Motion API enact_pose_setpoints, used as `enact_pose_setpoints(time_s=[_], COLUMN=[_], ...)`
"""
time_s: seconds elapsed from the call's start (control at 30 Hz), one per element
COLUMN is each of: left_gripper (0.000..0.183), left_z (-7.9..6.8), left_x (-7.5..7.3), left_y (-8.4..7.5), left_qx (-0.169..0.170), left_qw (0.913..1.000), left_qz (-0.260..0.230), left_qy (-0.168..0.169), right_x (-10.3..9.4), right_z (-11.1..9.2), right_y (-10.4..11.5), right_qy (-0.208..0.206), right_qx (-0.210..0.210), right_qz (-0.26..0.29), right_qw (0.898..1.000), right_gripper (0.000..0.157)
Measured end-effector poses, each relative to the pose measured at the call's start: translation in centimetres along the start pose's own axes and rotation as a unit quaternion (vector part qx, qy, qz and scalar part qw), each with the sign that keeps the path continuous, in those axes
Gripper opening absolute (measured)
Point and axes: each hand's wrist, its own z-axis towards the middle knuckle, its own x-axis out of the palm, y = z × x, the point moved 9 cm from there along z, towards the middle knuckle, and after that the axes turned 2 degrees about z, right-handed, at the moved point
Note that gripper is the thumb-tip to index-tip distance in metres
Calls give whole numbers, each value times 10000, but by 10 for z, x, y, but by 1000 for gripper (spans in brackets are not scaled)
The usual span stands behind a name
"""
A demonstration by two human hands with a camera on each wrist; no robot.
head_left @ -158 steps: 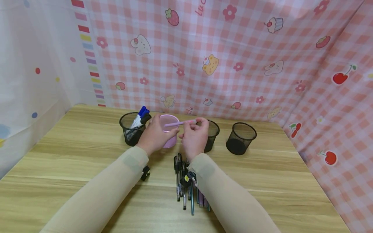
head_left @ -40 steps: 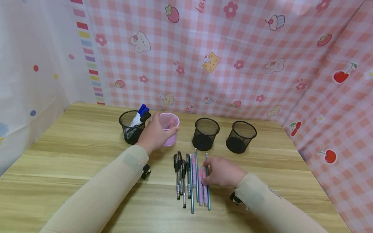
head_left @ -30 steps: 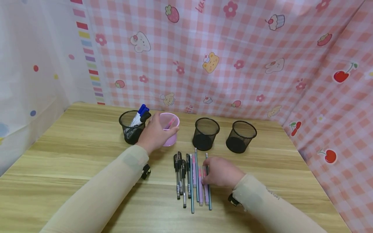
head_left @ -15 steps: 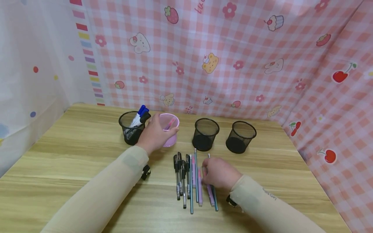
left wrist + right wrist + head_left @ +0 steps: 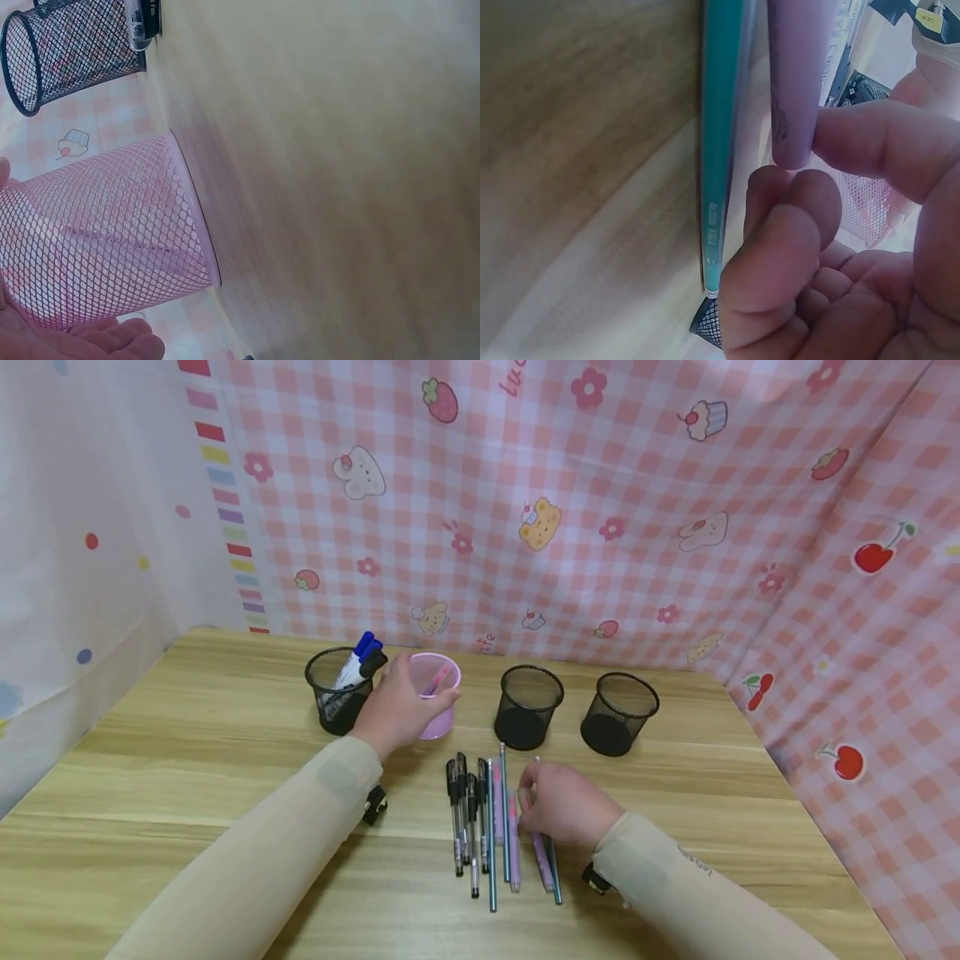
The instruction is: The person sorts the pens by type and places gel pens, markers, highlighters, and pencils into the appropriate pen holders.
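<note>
My left hand holds the pink mesh pen holder at its side. A lilac pen leans inside, seen through the mesh in the left wrist view. Over the right end of a row of pens, my right hand pinches a lilac pen between thumb and fingertips. The pen's other end slants toward me, close along a teal pencil that lies on the table. In the head view, the hand hides the upper part of both. Two more lilac pens lie just left, among teal pencils.
Several black-capped gel pens lie left of the pencils. Behind my left hand stands a black mesh holder with blue and black markers. Two more black mesh holders stand to the right, before the checked cloth.
My right hand was at the pink holder with a lilac pen, which now leans inside. It came to the row's right end, where a pen and pencil swung rightward. My left hand stayed.
</note>
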Motion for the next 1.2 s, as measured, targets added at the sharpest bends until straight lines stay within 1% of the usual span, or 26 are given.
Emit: enact_pose_setpoints(time_s=[0.27,0.37,0.5,0.63,0.87,1.2], left_gripper=[110,110,109,108,110,110], left_z=[2,2,1,1,1,1], left_x=[1,1,0,0,0,0], left_y=[1,1,0,0,0,0], left_qx=[26,26,28,20,36,19], left_qw=[10000,10000,10000,10000,10000,10000], left_qz=[2,-4,-3,-2,46,27], left_qy=[-16,-8,-10,-12,-21,-14], right_x=[-4,-5,-8,-11,-17,-27], right_z=[-1,0,0,-1,-1,1], right_y=[0,0,1,1,4,8], right_qy=[-62,-101,-180,-228,-338,-630], right_qx=[181,157,67,70,-25,-170], right_qz=[221,348,552,729,708,806], right_qw=[9996,9992,9983,9971,9969,9946], right_gripper=[27,25,26,29,32,31])
